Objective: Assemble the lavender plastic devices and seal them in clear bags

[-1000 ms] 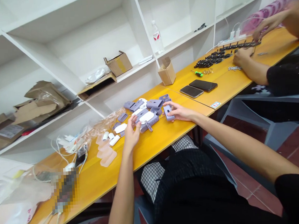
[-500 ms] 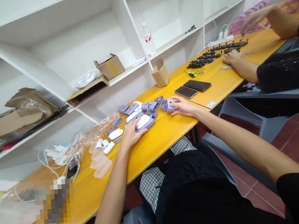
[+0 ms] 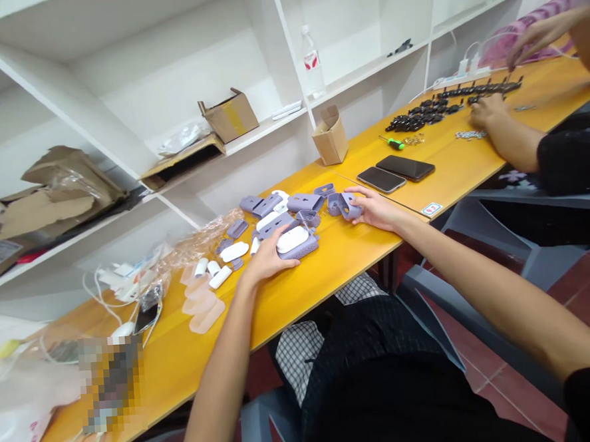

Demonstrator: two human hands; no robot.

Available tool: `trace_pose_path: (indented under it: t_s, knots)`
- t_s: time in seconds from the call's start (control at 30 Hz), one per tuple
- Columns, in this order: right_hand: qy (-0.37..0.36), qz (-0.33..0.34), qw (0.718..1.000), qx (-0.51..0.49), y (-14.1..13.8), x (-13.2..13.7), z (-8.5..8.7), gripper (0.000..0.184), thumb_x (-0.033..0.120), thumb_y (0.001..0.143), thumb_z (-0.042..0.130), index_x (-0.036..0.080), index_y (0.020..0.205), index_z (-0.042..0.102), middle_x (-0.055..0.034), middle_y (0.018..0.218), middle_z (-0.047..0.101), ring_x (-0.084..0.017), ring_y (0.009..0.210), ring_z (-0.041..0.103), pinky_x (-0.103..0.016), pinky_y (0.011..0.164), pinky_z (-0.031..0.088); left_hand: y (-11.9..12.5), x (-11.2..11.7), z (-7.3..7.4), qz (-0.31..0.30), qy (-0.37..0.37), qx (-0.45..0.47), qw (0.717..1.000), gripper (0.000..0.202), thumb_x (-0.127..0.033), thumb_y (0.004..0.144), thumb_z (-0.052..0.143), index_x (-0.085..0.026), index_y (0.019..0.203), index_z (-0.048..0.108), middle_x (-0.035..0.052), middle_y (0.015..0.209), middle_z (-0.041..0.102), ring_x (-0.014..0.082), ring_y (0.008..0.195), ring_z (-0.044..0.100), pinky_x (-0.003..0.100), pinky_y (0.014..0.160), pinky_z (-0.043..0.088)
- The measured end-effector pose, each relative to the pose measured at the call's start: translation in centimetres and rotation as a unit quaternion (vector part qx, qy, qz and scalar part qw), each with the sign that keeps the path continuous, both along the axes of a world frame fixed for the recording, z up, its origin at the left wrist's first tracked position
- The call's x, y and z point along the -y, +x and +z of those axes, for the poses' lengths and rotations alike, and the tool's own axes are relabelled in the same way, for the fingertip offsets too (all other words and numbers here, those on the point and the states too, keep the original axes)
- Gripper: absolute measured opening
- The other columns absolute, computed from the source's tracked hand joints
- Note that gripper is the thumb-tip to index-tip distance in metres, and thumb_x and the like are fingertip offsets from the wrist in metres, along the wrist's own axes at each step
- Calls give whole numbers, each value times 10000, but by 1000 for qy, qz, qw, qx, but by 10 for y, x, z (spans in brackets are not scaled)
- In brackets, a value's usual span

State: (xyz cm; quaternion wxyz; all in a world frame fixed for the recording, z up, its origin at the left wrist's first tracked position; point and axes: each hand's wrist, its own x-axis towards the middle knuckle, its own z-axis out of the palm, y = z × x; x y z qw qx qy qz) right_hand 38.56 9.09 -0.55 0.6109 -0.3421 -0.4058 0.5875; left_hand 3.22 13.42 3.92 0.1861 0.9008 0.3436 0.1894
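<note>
My left hand [image 3: 268, 258] is around the left end of a purple casing [image 3: 301, 248] with a perforated side and a white oval top. The thumb lies along its front, and the fingers reach behind it. Between the fingertips of my right hand [image 3: 378, 210] is a short purple plastic shell [image 3: 351, 205], tilted, with a small hole in its face. Right beside it stands another purple shell [image 3: 333, 204]. More purple housings [image 3: 304, 202] lie behind the casing, and a white oval cover [image 3: 234, 252] rests to the left of my left hand.
Pinkish translucent oval sheets [image 3: 205, 310] and crumpled clear plastic [image 3: 201, 237] lie leftward. Two phones [image 3: 406, 167], a green screwdriver [image 3: 395, 144] and a small carton [image 3: 330, 139] stand or lie at right. Farther right, a co-worker's hands [image 3: 488, 111] handle black parts [image 3: 423, 114]. White shelving backs the table.
The camera view has shifted, so the whole scene sits farther right. The shell in my right hand has turned and tilted slightly. My left hand stays at the casing.
</note>
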Motion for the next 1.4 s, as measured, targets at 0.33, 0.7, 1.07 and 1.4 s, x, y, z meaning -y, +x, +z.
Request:
trace_pose_path:
  t_s: [0.33, 0.7, 1.07, 1.4]
  knots:
    - [6, 8, 1000, 23, 1, 1, 0, 471, 255, 783, 763, 266, 1217, 582, -15, 886, 714, -194, 644, 701, -328, 519, 542, -4, -3, 2, 57, -7, 124, 991, 1026, -366, 631, 927, -262, 1543, 469, 128, 1526, 561, 387, 1429, 520, 557, 1218, 378]
    - [4, 13, 1000, 28, 1, 4, 2, 489, 286, 765, 793, 268, 1217, 605, -28, 930, 731, -199, 674, 700, -331, 532, 539, -5, 0, 6, 69, -17, 156, 985, 1028, -357, 618, 930, -268, 1531, 465, 121, 1527, 546, 372, 1400, 531, 538, 1202, 394]
    - [5, 10, 999, 34, -2, 8, 3, 445, 302, 767, 825, 259, 1182, 671, -35, 900, 715, -195, 666, 671, -336, 534, 519, -8, 2, 3, 61, 27, 133, 989, 1005, -317, 649, 924, -261, 1543, 468, 126, 1445, 626, 365, 1369, 579, 542, 1164, 433]
    - [34, 32, 994, 101, -2, 10, -2, 590, 309, 732, 915, 307, 1278, 692, -69, 1231, 692, -217, 897, 722, -369, 690, 663, 5, 7, -9, 13, 61, 78, 995, 971, -274, 663, 922, -271, 1529, 481, 126, 1519, 586, 381, 1394, 564, 585, 1180, 430]
